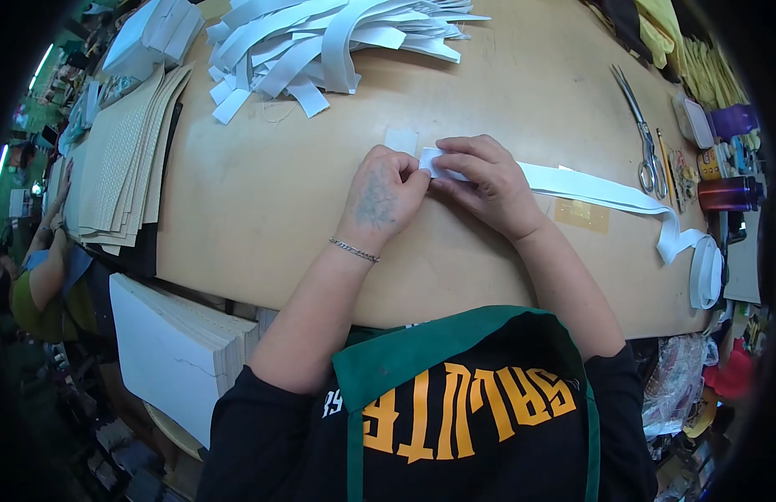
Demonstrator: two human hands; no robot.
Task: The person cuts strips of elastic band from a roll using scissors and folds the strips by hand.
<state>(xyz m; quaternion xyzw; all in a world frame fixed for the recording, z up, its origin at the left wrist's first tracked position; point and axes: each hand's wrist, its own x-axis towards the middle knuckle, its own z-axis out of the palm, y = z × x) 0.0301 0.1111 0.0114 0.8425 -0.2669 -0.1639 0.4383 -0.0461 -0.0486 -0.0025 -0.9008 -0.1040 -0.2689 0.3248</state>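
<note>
A long white strip [589,186] runs across the table, its left end between my two hands. My left hand [383,197] has thumb and forefinger pinched together at the tip of that end. From the right, my right hand [488,184] grips the same strip, fingers bent over its top and thumb beneath. Just behind my left fingers a small pale rectangle [401,140] lies on the tabletop. Toward the right the strip twists over and ends in a loose coil [706,272] at the table's edge.
A heap of cut white strips [321,46] covers the back of the table [262,217]. Scissors [643,138] and a pencil [666,163] lie at the right, near a dark tumbler [729,194]. Stacked cream sheets [125,159] stand left. Another person's arm [52,251] shows at far left.
</note>
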